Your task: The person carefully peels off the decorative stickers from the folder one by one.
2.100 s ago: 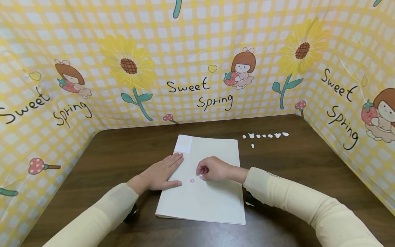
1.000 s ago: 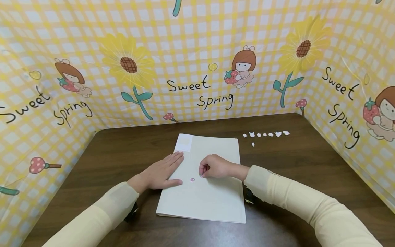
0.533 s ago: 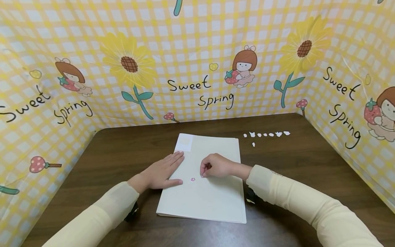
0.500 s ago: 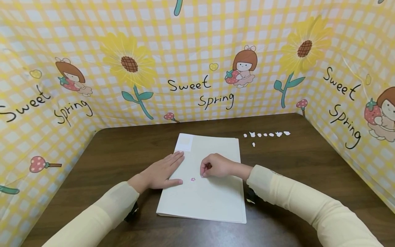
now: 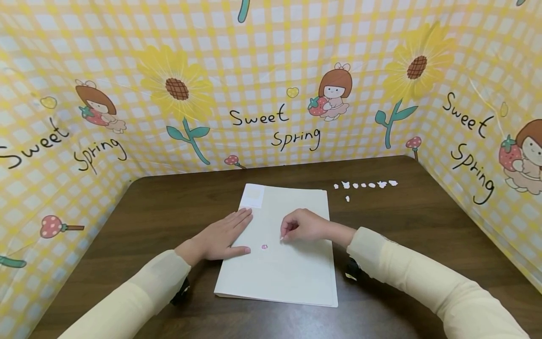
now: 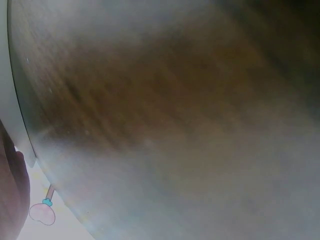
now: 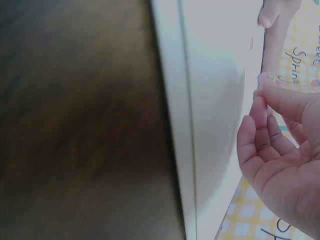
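Observation:
A cream-white folder (image 5: pixel 296 282) lies on the dark wooden table, a pale square label (image 5: pixel 252 196) at its upper left corner. My left hand (image 5: pixel 222 238) rests flat on the folder's left side, fingers spread. Near the middle of the cover is a small pink sticker (image 5: pixel 264 246). To the right of that, my right hand (image 5: pixel 302 226) is over the cover, thumb and forefinger pinching another small sticker (image 7: pixel 264 78); its other fingers are curled loosely. In the left wrist view only an edge of my left hand (image 6: pixel 12 192) shows.
Several small white cut-out pieces (image 5: pixel 355 185) lie in a row at the table's back right, with a single one (image 5: pixel 347 198) below them. A yellow checked cloth (image 5: pixel 258 61) with printed figures walls the table (image 5: pixel 169 202) at the back and sides.
My right hand has shifted a little to the right, away from the pink sticker, still pinching the other sticker. The left hand has stayed in place on the folder.

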Demonstrator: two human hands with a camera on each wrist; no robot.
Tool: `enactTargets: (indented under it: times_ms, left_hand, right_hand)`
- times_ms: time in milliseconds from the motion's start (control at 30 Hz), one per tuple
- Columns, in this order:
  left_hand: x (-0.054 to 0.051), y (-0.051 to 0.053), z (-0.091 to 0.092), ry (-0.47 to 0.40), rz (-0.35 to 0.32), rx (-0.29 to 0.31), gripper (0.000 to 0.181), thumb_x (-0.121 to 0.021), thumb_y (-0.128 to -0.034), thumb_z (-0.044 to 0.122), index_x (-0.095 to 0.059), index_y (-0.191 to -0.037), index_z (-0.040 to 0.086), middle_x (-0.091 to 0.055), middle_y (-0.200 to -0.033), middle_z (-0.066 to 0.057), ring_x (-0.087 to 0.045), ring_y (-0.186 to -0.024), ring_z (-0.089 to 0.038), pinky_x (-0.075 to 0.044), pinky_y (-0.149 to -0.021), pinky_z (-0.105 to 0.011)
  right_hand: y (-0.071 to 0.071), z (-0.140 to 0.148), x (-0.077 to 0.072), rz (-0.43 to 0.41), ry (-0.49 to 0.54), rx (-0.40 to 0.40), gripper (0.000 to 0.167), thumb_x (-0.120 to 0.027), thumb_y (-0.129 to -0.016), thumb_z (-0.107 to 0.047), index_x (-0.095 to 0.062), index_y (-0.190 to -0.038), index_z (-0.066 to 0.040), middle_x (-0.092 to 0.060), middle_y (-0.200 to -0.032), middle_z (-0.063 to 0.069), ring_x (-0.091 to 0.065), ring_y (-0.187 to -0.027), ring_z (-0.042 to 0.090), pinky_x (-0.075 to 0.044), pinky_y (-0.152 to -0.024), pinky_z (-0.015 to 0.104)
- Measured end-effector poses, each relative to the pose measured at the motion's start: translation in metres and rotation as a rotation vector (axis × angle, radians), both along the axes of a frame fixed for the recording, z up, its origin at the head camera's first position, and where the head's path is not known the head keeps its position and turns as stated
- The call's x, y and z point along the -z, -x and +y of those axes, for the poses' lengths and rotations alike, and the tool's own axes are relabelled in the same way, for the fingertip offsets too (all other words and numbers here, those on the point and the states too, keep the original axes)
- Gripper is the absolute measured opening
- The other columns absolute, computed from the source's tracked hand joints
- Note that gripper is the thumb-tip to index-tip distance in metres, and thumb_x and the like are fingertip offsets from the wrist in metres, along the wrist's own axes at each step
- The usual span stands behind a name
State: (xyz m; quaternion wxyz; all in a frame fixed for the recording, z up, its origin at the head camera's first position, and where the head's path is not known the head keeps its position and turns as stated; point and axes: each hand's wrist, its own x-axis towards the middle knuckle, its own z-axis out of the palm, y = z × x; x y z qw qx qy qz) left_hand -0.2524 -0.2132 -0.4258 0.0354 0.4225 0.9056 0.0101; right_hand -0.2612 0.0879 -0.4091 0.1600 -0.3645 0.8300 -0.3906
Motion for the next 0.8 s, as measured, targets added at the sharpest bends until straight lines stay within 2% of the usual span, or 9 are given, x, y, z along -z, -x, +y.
enactTargets:
  times_ms: [267,400,667,800]
  left_hand:
    - [0.001,0.0,-0.001,0.01,0.01,0.007,0.091,-0.033,-0.0956,0.067,-0.015,-0.155,0.001,-0.009,-0.161,-0.014,-0.005,-0.147,-0.024,-0.013,-0.116,-0.038]
    - [0.0,0.0,-0.001,0.005,0.01,0.011,0.09,-0.034,-0.0957,0.066,-0.015,-0.154,0.0,-0.009,-0.161,-0.014,-0.006,-0.147,-0.025,-0.014,-0.116,-0.039]
    - [0.0,0.001,0.0,0.016,0.003,0.005,0.091,-0.033,-0.0954,0.067,-0.014,-0.155,0.001,-0.009,-0.161,-0.014,-0.005,-0.147,-0.024,-0.013,-0.116,-0.038]
    - [0.0,0.001,0.0,0.015,0.0,0.002,0.091,-0.033,-0.0954,0.067,-0.014,-0.155,0.001,-0.009,-0.161,-0.014,-0.005,-0.147,-0.023,-0.013,-0.116,-0.038]
  right_hand:
    - [0.006,0.017,0.001,-0.03,0.045,0.097,0.002,-0.075,-0.084,-0.004,-0.073,-0.084,-0.002,-0.067,-0.076,-0.003,-0.058,-0.071,0.01,-0.049,-0.067,0.024]
    - [0.009,0.029,0.0,-0.041,0.076,0.166,0.004,-0.075,-0.085,-0.006,-0.074,-0.086,-0.003,-0.069,-0.078,-0.002,-0.059,-0.073,0.011,-0.049,-0.068,0.025]
    - [0.013,0.051,0.0,-0.005,0.107,0.347,0.006,-0.076,-0.085,-0.01,-0.074,-0.086,-0.005,-0.069,-0.079,-0.002,-0.057,-0.072,0.015,-0.045,-0.065,0.028]
    - [0.015,0.062,0.002,-0.018,0.129,0.399,0.004,-0.074,-0.086,-0.01,-0.073,-0.087,-0.005,-0.068,-0.08,-0.001,-0.057,-0.074,0.017,-0.046,-0.067,0.03]
